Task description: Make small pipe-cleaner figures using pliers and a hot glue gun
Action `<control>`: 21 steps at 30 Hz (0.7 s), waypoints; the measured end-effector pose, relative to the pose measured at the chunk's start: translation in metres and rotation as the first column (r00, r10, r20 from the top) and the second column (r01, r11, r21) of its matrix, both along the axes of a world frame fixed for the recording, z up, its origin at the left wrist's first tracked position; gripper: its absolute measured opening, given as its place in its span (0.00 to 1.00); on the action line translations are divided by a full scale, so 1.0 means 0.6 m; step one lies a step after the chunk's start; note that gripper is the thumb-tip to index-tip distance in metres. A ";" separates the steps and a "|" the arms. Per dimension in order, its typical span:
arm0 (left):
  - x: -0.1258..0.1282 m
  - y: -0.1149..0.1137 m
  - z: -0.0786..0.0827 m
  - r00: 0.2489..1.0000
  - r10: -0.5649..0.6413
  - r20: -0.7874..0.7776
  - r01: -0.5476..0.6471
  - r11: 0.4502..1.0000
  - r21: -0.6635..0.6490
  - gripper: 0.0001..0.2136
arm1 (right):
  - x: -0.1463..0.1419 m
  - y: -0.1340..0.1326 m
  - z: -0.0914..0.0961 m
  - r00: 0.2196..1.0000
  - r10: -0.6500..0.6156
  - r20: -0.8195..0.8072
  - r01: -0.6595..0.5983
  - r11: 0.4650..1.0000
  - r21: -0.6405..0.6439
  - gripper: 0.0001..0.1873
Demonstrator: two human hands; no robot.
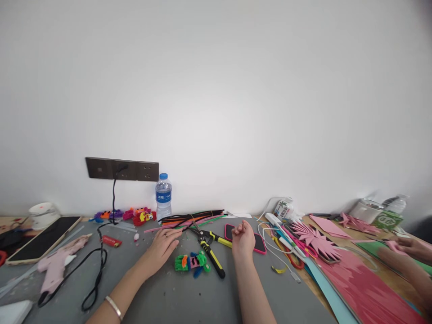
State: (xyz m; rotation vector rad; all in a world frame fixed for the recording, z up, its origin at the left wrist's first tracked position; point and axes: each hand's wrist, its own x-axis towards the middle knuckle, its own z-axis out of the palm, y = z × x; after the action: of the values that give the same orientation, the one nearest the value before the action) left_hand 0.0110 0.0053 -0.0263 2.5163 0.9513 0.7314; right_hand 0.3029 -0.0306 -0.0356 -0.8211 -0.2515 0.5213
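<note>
My left hand (164, 247) lies palm down on the grey mat, fingers stretched out close to a bundle of pipe cleaners (192, 218). Over a phone with a pink edge (259, 243) rests my right hand (243, 238), its fingers curled in and nothing visible in them. Between the hands lie yellow-and-black pliers (212, 256), with the handles spread apart. Just in front of the pliers is a small green fuzzy figure (192, 263) with orange, pink and blue parts.
At left are a pink glue gun (62, 261), its black cord and a large phone (43, 240). A water bottle (164, 198) stands by the wall near colourful fuzzy figures (143, 216). Right are a white cable, scissors (293, 258), pink paper (367, 279) and another person's hands (405, 256).
</note>
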 end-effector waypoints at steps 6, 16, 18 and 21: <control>-0.007 0.015 -0.004 0.993 0.104 0.050 -0.106 0.994 0.037 0.17 | 0.006 0.001 -0.003 0.999 0.025 0.021 -0.025 1.000 0.002 0.14; -0.016 0.037 -0.026 0.971 0.229 0.068 -0.232 0.971 0.048 0.16 | 0.005 0.001 -0.002 0.999 0.038 -0.024 -0.038 0.999 0.009 0.13; -0.016 0.033 -0.015 0.969 0.225 0.104 -0.230 0.972 0.040 0.17 | 0.005 0.001 -0.001 0.998 0.041 -0.038 -0.041 0.999 0.009 0.13; -0.018 0.026 0.002 0.974 0.205 0.095 -0.204 0.979 -0.013 0.21 | 0.006 0.001 -0.001 0.998 0.044 -0.052 -0.044 0.999 0.006 0.12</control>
State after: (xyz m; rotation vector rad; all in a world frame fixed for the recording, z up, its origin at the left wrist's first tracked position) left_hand 0.0000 0.0211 -0.0248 2.3801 1.1879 0.9022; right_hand 0.3064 -0.0301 -0.0365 -0.7971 -0.2230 0.5829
